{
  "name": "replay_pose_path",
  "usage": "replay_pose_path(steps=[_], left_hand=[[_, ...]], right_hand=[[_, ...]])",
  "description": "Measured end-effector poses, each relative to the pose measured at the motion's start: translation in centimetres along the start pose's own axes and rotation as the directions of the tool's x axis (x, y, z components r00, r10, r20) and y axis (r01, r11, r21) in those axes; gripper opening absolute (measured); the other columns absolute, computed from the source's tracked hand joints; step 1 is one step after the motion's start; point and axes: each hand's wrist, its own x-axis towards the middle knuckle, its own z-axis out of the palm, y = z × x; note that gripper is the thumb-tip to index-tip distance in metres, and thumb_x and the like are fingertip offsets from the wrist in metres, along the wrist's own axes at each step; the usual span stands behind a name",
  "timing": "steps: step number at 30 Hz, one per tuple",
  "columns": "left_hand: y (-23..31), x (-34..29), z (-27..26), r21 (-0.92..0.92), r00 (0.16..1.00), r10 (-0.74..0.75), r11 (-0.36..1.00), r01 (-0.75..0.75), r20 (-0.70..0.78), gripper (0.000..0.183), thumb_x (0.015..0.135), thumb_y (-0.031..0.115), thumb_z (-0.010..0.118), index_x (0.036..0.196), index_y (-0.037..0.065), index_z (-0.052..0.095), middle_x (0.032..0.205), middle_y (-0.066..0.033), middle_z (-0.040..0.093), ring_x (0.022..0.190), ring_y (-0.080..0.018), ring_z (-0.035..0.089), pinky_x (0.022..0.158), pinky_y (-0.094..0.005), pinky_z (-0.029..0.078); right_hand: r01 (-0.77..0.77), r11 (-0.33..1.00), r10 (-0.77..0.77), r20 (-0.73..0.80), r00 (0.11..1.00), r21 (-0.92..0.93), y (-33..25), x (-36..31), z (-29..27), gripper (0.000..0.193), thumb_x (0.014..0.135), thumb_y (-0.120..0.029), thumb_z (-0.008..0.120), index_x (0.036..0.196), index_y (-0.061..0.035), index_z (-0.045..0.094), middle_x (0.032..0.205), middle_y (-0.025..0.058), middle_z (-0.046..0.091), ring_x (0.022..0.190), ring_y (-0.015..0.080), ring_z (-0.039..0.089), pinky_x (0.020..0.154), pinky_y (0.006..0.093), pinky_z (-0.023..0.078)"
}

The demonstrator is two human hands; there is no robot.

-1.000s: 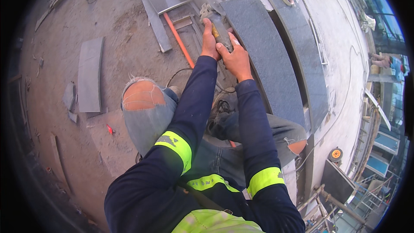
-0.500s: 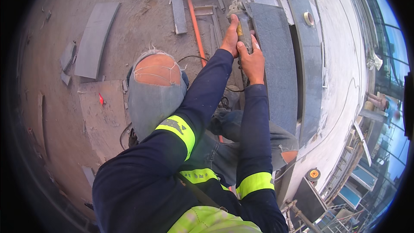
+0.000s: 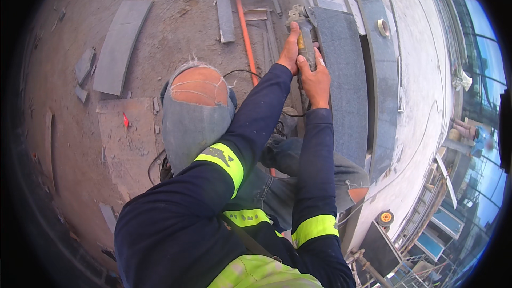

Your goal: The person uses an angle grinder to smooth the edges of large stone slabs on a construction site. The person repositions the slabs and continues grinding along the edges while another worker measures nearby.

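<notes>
Both hands are closed round an angle grinder (image 3: 304,37) with a dusty grey body and a yellow patch. My left hand (image 3: 289,52) grips it nearer the metal head, thumb pointing forward. Behind it, my right hand (image 3: 317,81) wraps the rear of the body. The grinder's head is at the left long edge of a dark grey stone slab (image 3: 348,69); its disc is mostly hidden, so contact cannot be told. Pale dust blurs the air beyond the head. A black cable (image 3: 242,71) runs near my forearms.
Another long grey slab (image 3: 385,101) lies to the right, carrying a roll of tape (image 3: 383,28). An orange pipe (image 3: 246,42) runs along the dusty ground left of the grinder. Stone offcuts (image 3: 121,48) lie farther left. A wheel (image 3: 385,217) and another person (image 3: 482,140) are at the right.
The whole view has shifted slightly, with most things a little lower and to the right. Both hands keep their grip on the grinder, which stays along the slab's edge.
</notes>
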Motion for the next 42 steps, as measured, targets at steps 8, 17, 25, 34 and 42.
replay_pose_path(steps=[8,17,25,34,42], left_hand=[[0.2,1.1,-0.6,-0.012,1.0,-0.019,1.0,0.019,-0.005,0.105,0.102,0.088,0.043,0.156,-0.002,0.049,0.122,-0.0264,0.067,0.096,-0.0295,0.074,0.084,-0.0471,0.065],[1.1,1.0,0.1,-0.011,0.999,-0.032,0.999,0.033,0.018,0.099,0.103,0.086,0.044,0.156,0.003,0.051,0.141,-0.0214,0.065,0.125,-0.0362,0.069,0.104,-0.0529,0.06],[0.4,0.8,0.3,-0.019,1.0,-0.001,1.0,0.001,-0.015,0.109,0.104,0.087,0.037,0.145,-0.013,0.051,0.089,-0.0169,0.07,0.078,-0.0266,0.073,0.072,-0.0427,0.064],[0.1,0.3,0.0,0.009,1.0,-0.014,1.0,0.014,-0.014,0.102,0.105,0.086,0.036,0.152,-0.003,0.051,0.104,-0.0213,0.071,0.084,-0.0281,0.074,0.077,-0.0447,0.065],[0.1,-0.1,0.0,0.012,1.0,-0.025,1.0,0.025,-0.003,0.101,0.105,0.086,0.036,0.155,-0.001,0.05,0.115,-0.024,0.07,0.09,-0.0283,0.075,0.079,-0.0458,0.066]], right_hand=[[-0.015,0.999,0.014,0.007,1.0,0.053,0.0,0.8,0.1,0.074,0.1,-0.042,0.078,0.157,0.0014,0.058,0.141,0.0268,0.072,0.131,0.0344,0.071,0.109,0.0397,0.054],[-0.059,0.997,0.058,0.034,0.998,0.04,-0.6,1.4,-0.2,0.077,0.099,-0.043,0.077,0.158,0.0026,0.057,0.144,0.0288,0.07,0.133,0.0357,0.07,0.111,0.0399,0.053],[-0.116,0.992,0.112,0.069,0.991,0.053,-1.2,0.5,-0.8,0.075,0.099,-0.043,0.076,0.159,-0.0006,0.057,0.144,0.0278,0.071,0.132,0.0371,0.071,0.11,0.041,0.054],[-0.059,0.998,0.059,0.021,0.998,0.017,-0.5,0.0,-0.4,0.071,0.099,-0.04,0.075,0.159,-0.005,0.059,0.144,0.0266,0.071,0.133,0.038,0.07,0.111,0.0423,0.053],[-0.08,0.997,0.08,0.023,0.997,0.002,-1.0,-0.6,-0.7,0.074,0.099,-0.044,0.075,0.159,-0.004,0.058,0.141,0.0274,0.072,0.131,0.0385,0.071,0.11,0.0423,0.054]])
